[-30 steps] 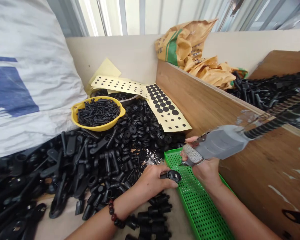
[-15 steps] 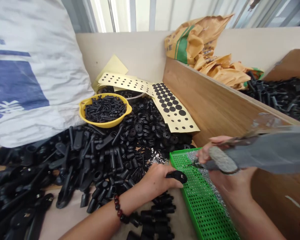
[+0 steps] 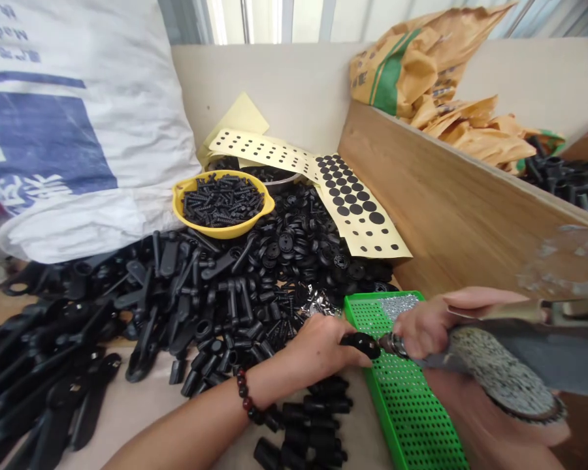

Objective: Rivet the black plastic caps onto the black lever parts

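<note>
My left hand (image 3: 326, 349), with a beaded bracelet at the wrist, pinches a black plastic part (image 3: 363, 343) by its near end. The part's rounded end points to the right, over the edge of a green perforated tray (image 3: 411, 405). In my right hand (image 3: 424, 329) is a grey power screwdriver (image 3: 512, 329), fingers wrapped round its front end. Its tip is at the rounded end of the black part, apparently touching it. Small silvery screws (image 3: 399, 304) lie in the tray's far end. The lower part of my right hand is blurred and partly covered by the tool.
Black plastic parts (image 3: 186, 307) spread over the table, with small metal clips (image 3: 318, 300) among them. Behind stand a yellow bowl (image 3: 223, 232) of black screw-like pieces, sticker sheets (image 3: 372, 235) and a white sack (image 3: 142, 137). A wooden partition (image 3: 436, 189) rises on the right.
The screwdriver has come closer to the black part, its tip now at the part's end. The view has shifted slightly. The left hand keeps its hold.
</note>
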